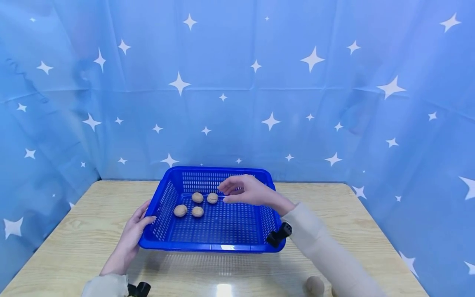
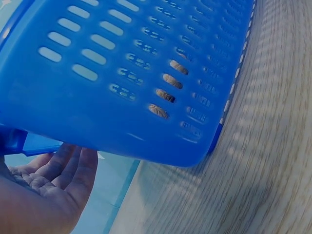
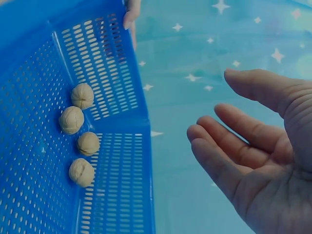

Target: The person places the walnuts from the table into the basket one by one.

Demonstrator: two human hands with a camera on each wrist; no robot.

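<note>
Several walnuts (image 1: pixel 198 211) lie in the left part of a blue plastic basket (image 1: pixel 178 246) with slotted walls. My left hand (image 1: pixel 130 236) grips the basket's left rim, thumb on top and the other fingers beneath its outer edge, as the left wrist view shows at the lip (image 2: pixel 117 151). Over the basket's middle hovers my right hand (image 1: pixel 248 190), holding nothing. Its fingers (image 3: pixel 219 165) are relaxed and slightly bent, with the thumb apart from them. A walnut (image 3: pixel 81 172) lies nearest the basket's long wall in the right wrist view.
On the wooden table (image 1: pixel 67 247), another walnut (image 1: pixel 315 285) sits at the front right. Beside it a second round thing is mostly hidden by my right sleeve (image 1: pixel 326 251). A blue curtain (image 1: pixel 237 111) with white stars hangs behind and at both sides.
</note>
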